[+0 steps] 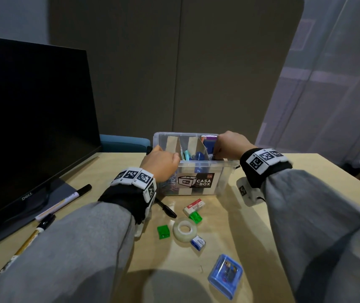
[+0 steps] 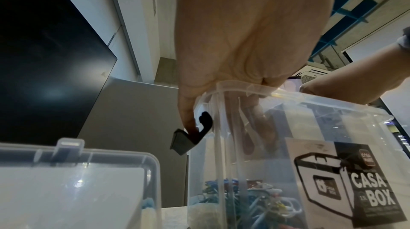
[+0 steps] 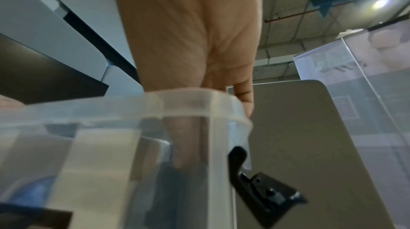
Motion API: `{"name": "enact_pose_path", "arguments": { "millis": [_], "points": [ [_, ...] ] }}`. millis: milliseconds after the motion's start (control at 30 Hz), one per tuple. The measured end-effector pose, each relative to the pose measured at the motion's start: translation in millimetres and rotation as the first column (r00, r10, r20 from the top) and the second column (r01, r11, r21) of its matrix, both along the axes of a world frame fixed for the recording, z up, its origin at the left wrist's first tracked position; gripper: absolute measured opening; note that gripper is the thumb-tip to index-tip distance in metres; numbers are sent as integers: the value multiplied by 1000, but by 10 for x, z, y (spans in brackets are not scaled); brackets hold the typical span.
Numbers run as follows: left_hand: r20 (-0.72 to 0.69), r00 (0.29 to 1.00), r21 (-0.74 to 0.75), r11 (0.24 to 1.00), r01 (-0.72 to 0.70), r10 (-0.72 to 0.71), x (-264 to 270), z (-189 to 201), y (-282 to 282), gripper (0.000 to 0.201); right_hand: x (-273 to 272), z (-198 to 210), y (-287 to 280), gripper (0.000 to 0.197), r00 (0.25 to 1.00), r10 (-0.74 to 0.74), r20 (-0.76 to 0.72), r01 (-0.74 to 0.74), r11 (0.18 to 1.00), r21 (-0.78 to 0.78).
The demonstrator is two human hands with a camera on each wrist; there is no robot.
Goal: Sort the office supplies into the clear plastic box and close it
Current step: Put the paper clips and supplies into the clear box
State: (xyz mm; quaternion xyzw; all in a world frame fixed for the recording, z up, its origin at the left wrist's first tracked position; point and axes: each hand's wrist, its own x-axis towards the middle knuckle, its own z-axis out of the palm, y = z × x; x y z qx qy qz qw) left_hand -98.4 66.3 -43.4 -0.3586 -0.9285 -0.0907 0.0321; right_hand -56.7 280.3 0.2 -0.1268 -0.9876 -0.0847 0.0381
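Clear plastic forms the box [image 1: 222,182], which stands open near the middle of the wooden surface [image 1: 251,226], with cardboard dividers [image 1: 203,147] splitting it into compartments. The left hand [image 1: 160,165] grips the box's left rim, fingers curled over the edge and down inside the wall, thumb outside by the black latch [image 2: 193,134]. The right hand [image 1: 229,145] reaches into the right compartment with its fingers curled over the rim; whether they hold anything inside I cannot tell. In front of the box lie an eraser [image 1: 193,207], two green sharpeners [image 1: 163,232], a tape roll [image 1: 184,229], a small staple box [image 1: 198,242] and a blue case [image 1: 226,275]. Markers [image 1: 65,201] lie to the left, beside a dark monitor [image 1: 32,119].
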Motion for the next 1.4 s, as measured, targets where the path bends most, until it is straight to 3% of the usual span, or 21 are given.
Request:
{"name": "enact_pose_path", "arguments": {
  "millis": [133, 333, 567, 700, 767, 833, 900, 967, 1033, 1133, 1233, 1400],
  "points": [
    [27, 999, 2, 1000, -22, 22, 27, 17, 11, 30, 49, -66, 24, 20, 999, 1, -46, -3, 999, -36],
    [10, 995, -5, 995, -98, 98, 100, 35, 72, 36, 287, -244, -30, 28, 973, 0, -233, -33, 990, -137],
    [-38, 989, 277, 953, -124, 140, 314, -76, 257, 34, 621, -438, -307, 39, 927, -56, -371, -34, 972, -232],
    [-109, 991, 286, 957, -42, 76, 631, -91, 362, 46, 828, -494, -192, 41, 888, -178, -424, 83, 969, -234],
    [-137, 990, 221, 973, 58, -28, 850, -68, 378, 54, 954, -478, -38, 42, 878, -336, -339, 255, 930, -264],
    [-93, 972, 85, 971, 224, -216, 1078, -56, 363, 58, 1110, -513, 193, 46, 854, -508, -112, 460, 838, -293],
    [45, 907, -113, 900, 422, -419, 1275, -74, 336, 60, 1303, -584, 439, 36, 817, -566, 111, 574, 782, -242],
    [204, 829, -288, 777, 559, -521, 1414, -121, 333, 66, 1512, -643, 588, 22, 812, -532, 240, 576, 796, -185],
    [298, 785, -361, 697, 620, -544, 1495, -186, 357, 68, 1719, -666, 604, 33, 811, -511, 286, 572, 796, -200],
    [338, 769, -384, 666, 639, -543, 1565, -248, 407, 62, 1910, -716, 578, 36, 832, -496, 250, 546, 810, -212],
    [354, 776, -367, 685, 629, -522, 1604, -236, 445, 52, 1867, -681, 506, 39, 822, -471, 321, 550, 803, -229],
    [417, 798, -333, 743, 580, -436, 1592, -213, 423, 54, 1733, -566, 313, 31, 833, -361, 419, 490, 833, -256]
  ]
}}
